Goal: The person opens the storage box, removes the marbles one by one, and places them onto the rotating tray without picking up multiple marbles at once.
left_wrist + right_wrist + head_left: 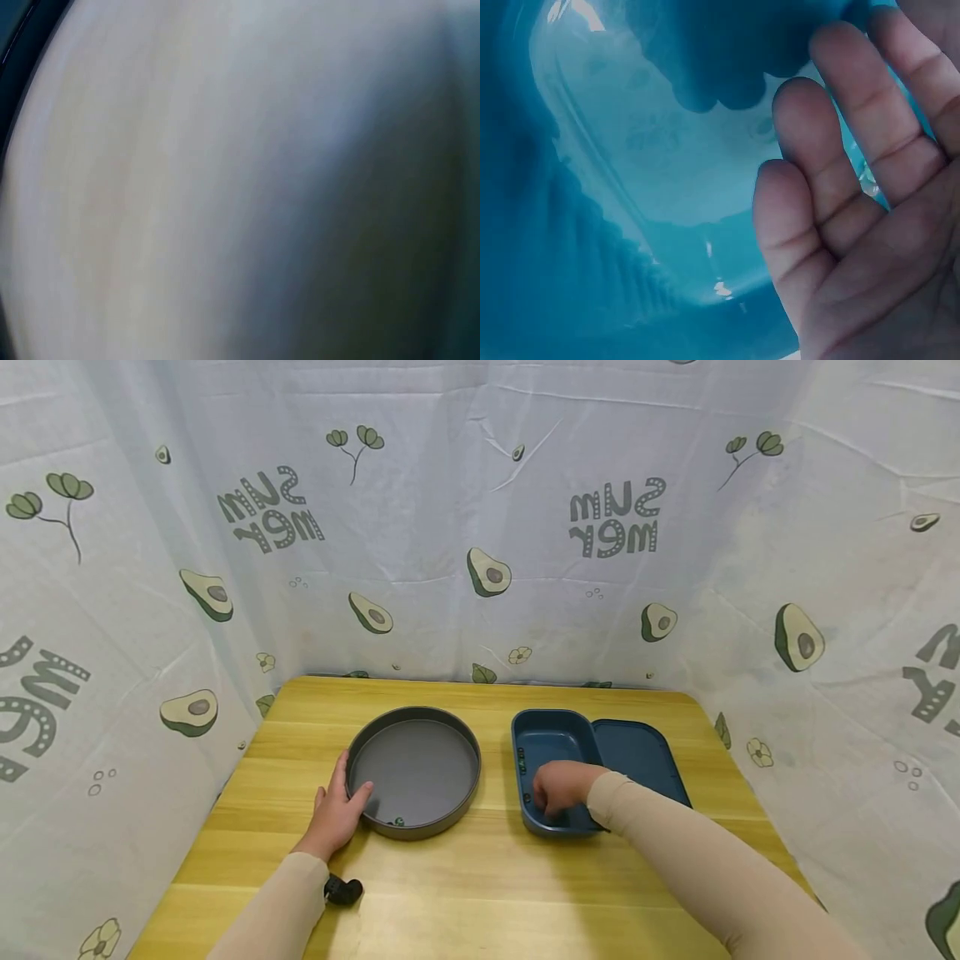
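Observation:
A round grey pan (420,768) lies left of centre in the head view. My left hand (335,814) holds its left rim, thumb over the inside and fingers along the outer wall. Small dark green pieces (399,821) lie at the pan's near inner edge. To the right is a blue rectangular box (553,743), with my right hand (564,785) reaching down into it, fingers bent. Several small dark pieces (521,760) line the box's left wall. In the right wrist view the fingers (806,124) curve over the glossy floor; I cannot tell whether thumb and index pinch anything.
A flat blue lid (641,756) lies against the box's right side. Everything stands on a wooden table (480,893), with a printed curtain (420,527) behind and at both sides. A black device (343,891) sits at the left wrist. The left wrist view is blurred.

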`<state>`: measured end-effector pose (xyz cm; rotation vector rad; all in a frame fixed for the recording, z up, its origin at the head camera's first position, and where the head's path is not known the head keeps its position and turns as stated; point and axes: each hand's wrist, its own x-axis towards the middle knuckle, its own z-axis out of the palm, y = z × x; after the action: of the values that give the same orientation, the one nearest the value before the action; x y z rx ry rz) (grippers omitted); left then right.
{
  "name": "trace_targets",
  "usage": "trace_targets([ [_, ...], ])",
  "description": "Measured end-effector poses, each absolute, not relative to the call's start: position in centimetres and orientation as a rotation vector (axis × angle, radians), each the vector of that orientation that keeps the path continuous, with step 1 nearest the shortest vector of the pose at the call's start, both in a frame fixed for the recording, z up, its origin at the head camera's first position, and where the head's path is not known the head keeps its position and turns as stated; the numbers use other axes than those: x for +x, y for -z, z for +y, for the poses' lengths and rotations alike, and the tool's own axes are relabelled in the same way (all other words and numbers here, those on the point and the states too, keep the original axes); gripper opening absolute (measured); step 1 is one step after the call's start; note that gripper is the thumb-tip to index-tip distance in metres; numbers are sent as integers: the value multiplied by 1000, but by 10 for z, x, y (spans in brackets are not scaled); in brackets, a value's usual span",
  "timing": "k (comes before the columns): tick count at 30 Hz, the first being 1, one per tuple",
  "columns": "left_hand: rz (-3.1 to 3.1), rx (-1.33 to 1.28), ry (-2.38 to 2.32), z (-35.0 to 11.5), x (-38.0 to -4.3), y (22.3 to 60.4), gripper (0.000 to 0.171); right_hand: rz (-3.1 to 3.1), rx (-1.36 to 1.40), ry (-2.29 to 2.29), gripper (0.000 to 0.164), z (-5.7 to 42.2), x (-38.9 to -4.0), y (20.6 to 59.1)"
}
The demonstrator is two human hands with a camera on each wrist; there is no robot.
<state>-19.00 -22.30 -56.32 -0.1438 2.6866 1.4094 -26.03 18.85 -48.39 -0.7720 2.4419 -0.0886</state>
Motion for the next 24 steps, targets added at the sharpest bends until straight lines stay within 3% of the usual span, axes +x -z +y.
trace_targets([
  [9,2680,-145,-1413,-222,-189,561,82,2444,-836,-39,16,179,-255,488],
  [18,2688,-135,-1414,-223,-191,563,82,2461,-914,-37,50,172,-256,492],
  [24,2695,-127,-1417,-223,-191,564,82,2454,-892,-2,42,171,-259,493],
])
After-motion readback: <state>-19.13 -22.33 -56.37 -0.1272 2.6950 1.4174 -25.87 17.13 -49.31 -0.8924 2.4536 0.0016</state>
